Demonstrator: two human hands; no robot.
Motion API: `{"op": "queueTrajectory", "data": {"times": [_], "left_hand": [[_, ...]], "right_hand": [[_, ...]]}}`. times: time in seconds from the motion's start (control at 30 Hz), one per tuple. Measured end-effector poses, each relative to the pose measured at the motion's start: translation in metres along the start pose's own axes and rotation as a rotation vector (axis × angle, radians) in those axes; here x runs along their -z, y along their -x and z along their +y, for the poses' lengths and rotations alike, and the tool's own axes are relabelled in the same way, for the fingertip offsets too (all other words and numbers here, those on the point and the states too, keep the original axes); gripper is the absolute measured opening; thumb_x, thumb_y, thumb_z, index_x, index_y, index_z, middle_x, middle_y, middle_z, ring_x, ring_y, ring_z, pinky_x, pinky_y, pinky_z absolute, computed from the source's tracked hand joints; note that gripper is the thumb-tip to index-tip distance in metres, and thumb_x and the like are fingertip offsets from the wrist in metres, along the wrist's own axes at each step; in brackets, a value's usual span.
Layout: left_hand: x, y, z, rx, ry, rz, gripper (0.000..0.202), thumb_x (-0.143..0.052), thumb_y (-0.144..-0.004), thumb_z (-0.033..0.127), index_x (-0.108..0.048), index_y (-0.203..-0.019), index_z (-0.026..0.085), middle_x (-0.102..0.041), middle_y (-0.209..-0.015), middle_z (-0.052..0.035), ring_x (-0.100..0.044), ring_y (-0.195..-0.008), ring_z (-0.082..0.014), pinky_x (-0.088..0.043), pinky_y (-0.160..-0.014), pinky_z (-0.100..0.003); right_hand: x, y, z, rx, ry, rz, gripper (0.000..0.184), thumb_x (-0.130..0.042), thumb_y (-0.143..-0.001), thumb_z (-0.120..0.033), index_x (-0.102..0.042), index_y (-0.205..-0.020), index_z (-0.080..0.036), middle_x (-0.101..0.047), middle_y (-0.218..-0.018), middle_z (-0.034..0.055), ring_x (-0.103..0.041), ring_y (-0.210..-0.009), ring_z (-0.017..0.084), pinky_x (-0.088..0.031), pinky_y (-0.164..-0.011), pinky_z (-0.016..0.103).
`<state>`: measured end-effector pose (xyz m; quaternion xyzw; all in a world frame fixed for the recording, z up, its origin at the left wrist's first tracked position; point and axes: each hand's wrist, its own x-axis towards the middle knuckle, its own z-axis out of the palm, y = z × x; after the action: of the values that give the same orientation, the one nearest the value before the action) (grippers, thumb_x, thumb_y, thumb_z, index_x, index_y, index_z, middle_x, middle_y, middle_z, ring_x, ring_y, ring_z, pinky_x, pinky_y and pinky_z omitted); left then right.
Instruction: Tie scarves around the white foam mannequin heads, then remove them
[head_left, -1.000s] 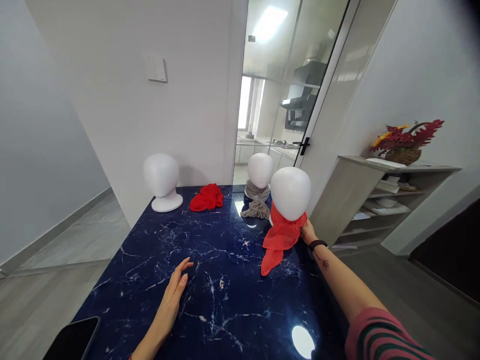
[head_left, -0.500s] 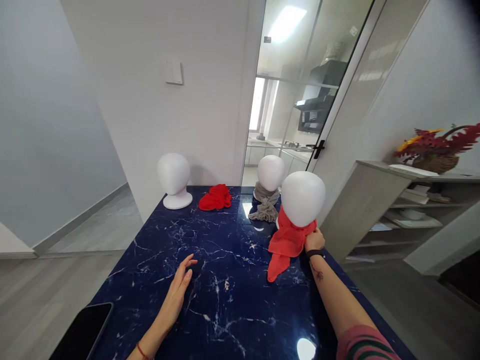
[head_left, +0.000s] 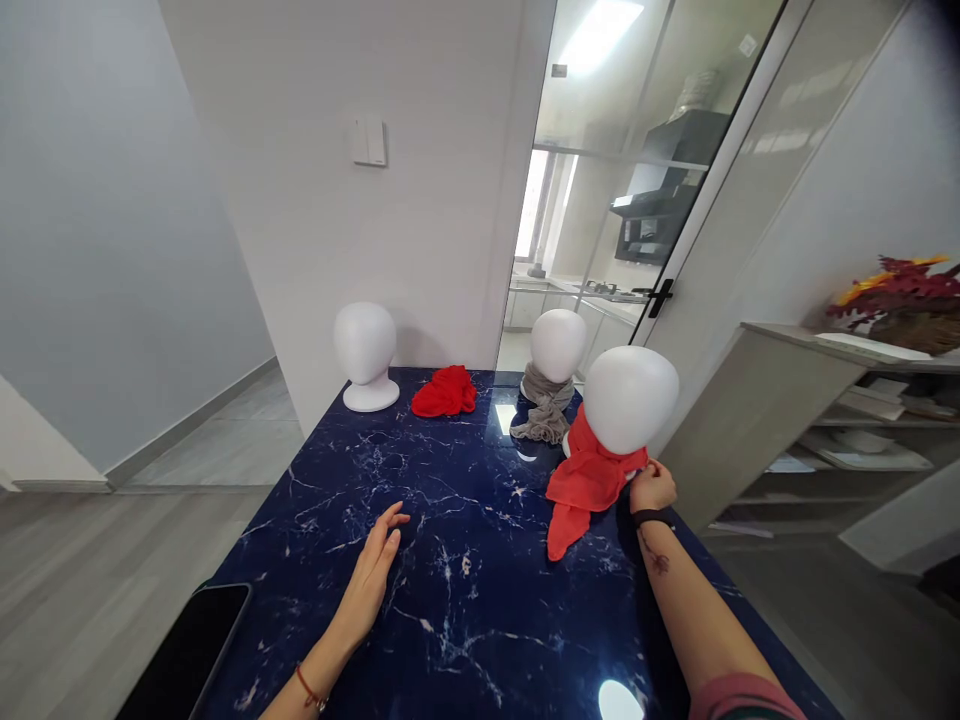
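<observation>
Sheer coral-red cloth scarf [head_left: 587, 484] wraps smooth white mannequin head's [head_left: 631, 400] neck, right side of glossy blue marbled table [head_left: 465, 645]; tail runs near-left. Right hand [head_left: 654, 487] nearer, at scarf's right edge, grip unclear; left hand [head_left: 377, 560] empty, fingers apart.

Both hands were bare, with slim, tapering fingers [head_left: 391, 520]. Around the wrist of the left hand [head_left: 375, 565] ran a thin reddish-brown bracelet [head_left: 306, 685], with a small shiny bead or charm [head_left: 322, 704] on it. The wrist of the right hand [head_left: 654, 488] wore a broader, dark, plain band [head_left: 653, 517]. Just above that band, the right forearm [head_left: 694, 620] bore a small dark tattoo-like marking [head_left: 658, 563], its fine branching lines too small to read. Higher up came the edge of a pinkish-red sleeve [head_left: 739, 688], with a dark stripe crossing it.
</observation>
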<state>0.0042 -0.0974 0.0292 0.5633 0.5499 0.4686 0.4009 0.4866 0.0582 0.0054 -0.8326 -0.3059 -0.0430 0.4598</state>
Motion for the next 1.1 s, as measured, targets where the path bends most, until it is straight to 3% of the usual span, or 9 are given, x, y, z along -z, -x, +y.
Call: {"op": "queueTrajectory", "data": {"times": [0.2,0.27,0.37,0.43,0.5,0.67,0.8,0.93,1.1], "left_hand": [[-0.003,0.003,0.003,0.007,-0.084,0.064,0.044,-0.040,-0.089,0.047,-0.046,-0.127,0.025,-0.060,-0.118,-0.0069,-0.057,-0.108,-0.0219,-0.040,-0.099,-0.043],[-0.005,0.005,0.004,-0.021,-0.133,0.067,0.043,-0.042,-0.089,0.045,-0.046,-0.126,0.023,-0.061,-0.114,-0.0079,-0.060,-0.099,-0.0216,-0.047,-0.089,-0.041],[-0.008,0.009,0.004,-0.139,-0.266,0.053,0.038,-0.043,-0.090,0.038,-0.045,-0.125,0.024,-0.061,-0.109,-0.0078,-0.060,-0.097,-0.0213,-0.052,-0.079,-0.037],[-0.010,0.011,0.004,-0.270,-0.371,0.032,0.035,-0.041,-0.091,0.030,-0.045,-0.125,0.025,-0.061,-0.104,-0.0063,-0.060,-0.097,-0.0198,-0.050,-0.084,-0.038],[-0.011,0.011,0.004,-0.406,-0.473,0.006,0.035,-0.040,-0.091,0.022,-0.045,-0.125,0.025,-0.061,-0.099,-0.0051,-0.059,-0.095,-0.0184,-0.049,-0.089,-0.040],[-0.010,0.008,0.003,-0.642,-0.739,-0.027,0.049,-0.039,-0.086,0.008,-0.041,-0.133,0.023,-0.062,-0.100,-0.0064,-0.059,-0.095,-0.0200,-0.049,-0.089,-0.043],[-0.005,0.005,0.002,-0.769,-0.909,-0.007,0.061,-0.040,-0.079,0.001,-0.037,-0.137,0.019,-0.064,-0.103,-0.0072,-0.059,-0.098,-0.0216,-0.048,-0.094,-0.046],[-0.001,0.003,0.002,-0.776,-0.923,-0.011,0.064,-0.039,-0.078,0.000,-0.033,-0.139,0.019,-0.064,-0.102,-0.0067,-0.059,-0.097,-0.0211,-0.046,-0.096,-0.046],[0.003,0.001,0.001,-0.622,-0.778,-0.048,0.056,-0.039,-0.084,0.008,-0.038,-0.137,0.026,-0.063,-0.105,-0.0061,-0.058,-0.101,-0.0216,-0.039,-0.102,-0.049]], "right_hand": [[0.027,0.043,0.003,-0.185,-0.234,0.219,0.034,-0.030,-0.085,-0.023,-0.044,-0.113,-0.009,-0.055,-0.098,0.0170,-0.055,-0.087,0.023,-0.044,-0.075,0.035],[0.037,0.080,-0.006,-0.035,-0.339,0.172,0.028,-0.039,-0.086,-0.031,-0.046,-0.107,-0.014,-0.055,-0.095,0.0111,-0.055,-0.084,0.020,-0.045,-0.076,0.032],[0.041,0.141,-0.040,0.482,-0.503,-0.205,0.021,-0.046,-0.087,-0.037,-0.050,-0.095,-0.018,-0.056,-0.086,0.0046,-0.054,-0.074,0.016,-0.046,-0.071,0.028],[0.028,0.173,-0.076,0.770,-0.498,-0.479,0.016,-0.046,-0.089,-0.033,-0.052,-0.092,-0.019,-0.056,-0.083,0.0035,-0.055,-0.075,0.015,-0.047,-0.072,0.028],[0.001,0.193,-0.120,0.925,-0.430,-0.626,0.016,-0.044,-0.090,-0.028,-0.053,-0.099,-0.019,-0.058,-0.092,0.0058,-0.057,-0.086,0.016,-0.048,-0.078,0.028],[-0.099,0.215,-0.220,0.975,-0.134,-0.671,0.050,-0.047,-0.084,-0.017,-0.038,-0.133,-0.011,-0.042,-0.136,0.0146,-0.037,-0.128,0.018,-0.037,-0.104,0.030],[-0.148,0.226,-0.260,0.939,-0.027,-0.683,0.058,-0.045,-0.084,-0.012,-0.031,-0.140,-0.011,-0.029,-0.147,0.0149,-0.027,-0.135,0.022,-0.033,-0.106,0.035],[-0.154,0.229,-0.267,0.885,0.127,-0.710,0.050,-0.041,-0.091,-0.025,-0.033,-0.139,-0.016,-0.036,-0.142,0.0178,-0.042,-0.123,0.028,-0.040,-0.095,0.041],[-0.124,0.228,-0.256,0.937,0.271,-0.812,0.033,-0.037,-0.095,-0.028,-0.048,-0.121,-0.012,-0.053,-0.121,0.0167,-0.054,-0.108,0.023,-0.041,-0.088,0.032]]}}
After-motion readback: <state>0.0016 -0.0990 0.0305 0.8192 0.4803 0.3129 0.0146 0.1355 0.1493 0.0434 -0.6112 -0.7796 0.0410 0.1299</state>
